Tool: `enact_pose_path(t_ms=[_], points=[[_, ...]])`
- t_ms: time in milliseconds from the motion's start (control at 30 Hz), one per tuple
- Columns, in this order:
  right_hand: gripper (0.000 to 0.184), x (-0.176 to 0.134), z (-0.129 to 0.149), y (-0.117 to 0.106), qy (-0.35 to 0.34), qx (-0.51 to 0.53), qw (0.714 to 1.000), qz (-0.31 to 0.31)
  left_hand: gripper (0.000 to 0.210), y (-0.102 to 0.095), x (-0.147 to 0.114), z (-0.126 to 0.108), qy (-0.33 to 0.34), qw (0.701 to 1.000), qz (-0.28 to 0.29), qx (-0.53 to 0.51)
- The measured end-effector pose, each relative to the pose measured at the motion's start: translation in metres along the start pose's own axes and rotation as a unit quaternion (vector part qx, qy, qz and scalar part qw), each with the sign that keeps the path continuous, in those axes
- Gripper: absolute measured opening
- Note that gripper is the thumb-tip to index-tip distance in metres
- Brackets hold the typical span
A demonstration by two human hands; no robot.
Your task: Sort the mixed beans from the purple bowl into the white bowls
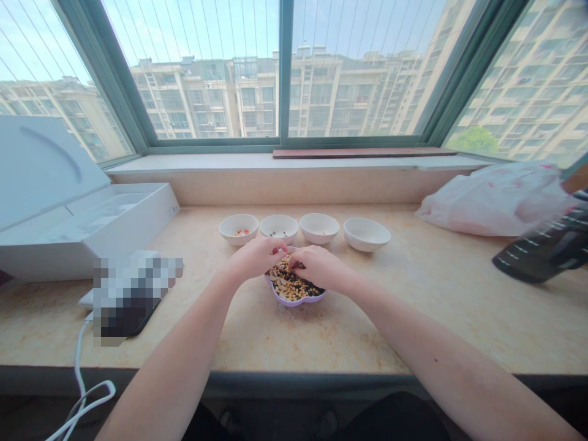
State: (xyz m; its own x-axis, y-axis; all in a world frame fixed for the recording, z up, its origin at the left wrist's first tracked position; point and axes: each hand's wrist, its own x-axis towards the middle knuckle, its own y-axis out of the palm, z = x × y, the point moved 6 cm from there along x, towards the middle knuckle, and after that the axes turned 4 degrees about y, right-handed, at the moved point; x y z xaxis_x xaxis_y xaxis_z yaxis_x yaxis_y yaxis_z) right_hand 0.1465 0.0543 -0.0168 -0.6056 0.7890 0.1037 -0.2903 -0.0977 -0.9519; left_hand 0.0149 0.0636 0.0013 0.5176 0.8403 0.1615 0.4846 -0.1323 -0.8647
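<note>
A purple-rimmed dish (294,302) stands on the counter in front of me, filled with mixed beans and seeds (294,286) in black, yellow and pale tones. My right hand (319,266) reaches into the mix with its fingers bent down and together; whatever they pinch is hidden. Over the dish's far left edge is my left hand (263,254), fingers curled inward, their tips too small to read. Behind the dish stand white bowls in a row: one with reddish and pale bits (239,230), one with dark bits (278,229), one with a few pale bits (319,228), and a rightmost bowl (366,234).
At left lies an open white box (92,226). Nearer are a blurred-out dark device (124,306) and a white cable (79,361). On the right are a white plastic bag (496,199) and a dark jug (537,248) with markings. A windowsill (206,162) runs behind.
</note>
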Motion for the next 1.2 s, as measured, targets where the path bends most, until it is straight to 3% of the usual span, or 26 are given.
enact_pose_path(t_ms=[333, 567, 1033, 1200], points=[[0.034, -0.003, -0.004, -0.007, 0.005, 0.102, 0.994, -0.046, 0.027, -0.002, 0.000, 0.001, 0.006, 1.000, -0.006, 0.002], [0.021, -0.006, -0.018, -0.018, 0.038, 0.236, 0.967, -0.091, 0.027, -0.005, -0.001, 0.000, 0.013, 1.000, -0.015, 0.001], [0.012, -0.005, -0.021, -0.010, 0.042, 0.176, 0.982, -0.054, 0.028, -0.002, -0.001, 0.001, 0.010, 1.000, 0.004, 0.003], [0.012, -0.005, -0.016, -0.011, 0.030, 0.182, 0.981, -0.068, 0.027, -0.002, -0.001, 0.001, 0.011, 1.000, 0.002, 0.004]])
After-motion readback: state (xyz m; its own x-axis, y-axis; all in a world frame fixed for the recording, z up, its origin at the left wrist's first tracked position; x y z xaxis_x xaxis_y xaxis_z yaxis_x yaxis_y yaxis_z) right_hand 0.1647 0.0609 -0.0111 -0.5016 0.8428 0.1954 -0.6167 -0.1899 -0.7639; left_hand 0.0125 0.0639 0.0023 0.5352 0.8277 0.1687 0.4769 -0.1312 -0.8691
